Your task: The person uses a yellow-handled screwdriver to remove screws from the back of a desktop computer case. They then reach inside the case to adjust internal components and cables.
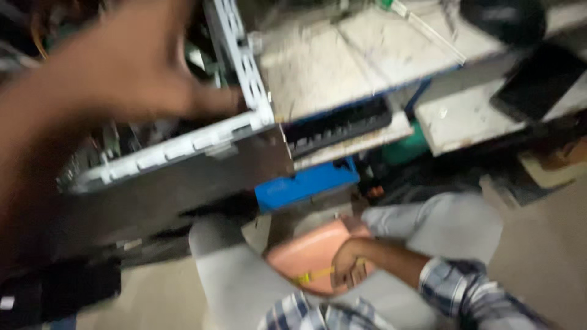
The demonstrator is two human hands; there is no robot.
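Note:
The view is blurred by motion. My left hand fills the upper left, its fingertips reaching the perforated white metal frame of an opened computer case; the blur hides whether it grips the frame. Low in the middle, my right hand rests on an orange stool seat between my grey-trousered knees, fingers curled over a narrow yellow object. A plaid sleeve covers that arm.
A worn white workbench top stands behind the case, with a black keyboard on a shelf under it. A blue box sits below. A black device lies at right on a lower white shelf.

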